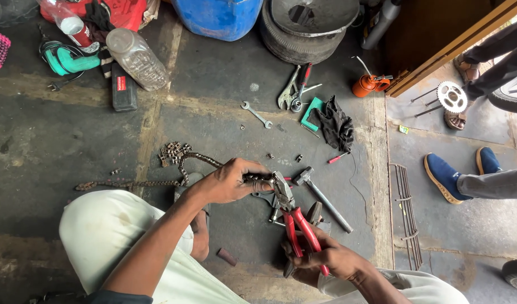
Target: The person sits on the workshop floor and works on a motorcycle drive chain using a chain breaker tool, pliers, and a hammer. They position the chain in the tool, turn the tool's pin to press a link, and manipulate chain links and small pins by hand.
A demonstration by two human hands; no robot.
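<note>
My left hand (231,181) pinches the end of a rusty drive chain (157,169) that trails left across the dirty floor. My right hand (320,260) grips the red handles of a pair of pliers (292,211). The plier jaws bite on the chain end right beside my left fingers. A hammer (323,197) lies just right of the pliers, and small chain links (284,157) are scattered beyond.
A spanner (257,114), locking pliers (288,93), a black rag (335,126) and an orange oil can (366,85) lie farther off. A tyre (303,39), blue drum (216,17), plastic bottle (137,59) and sprocket (451,97) are around. Another person's blue shoes (444,177) stand at right.
</note>
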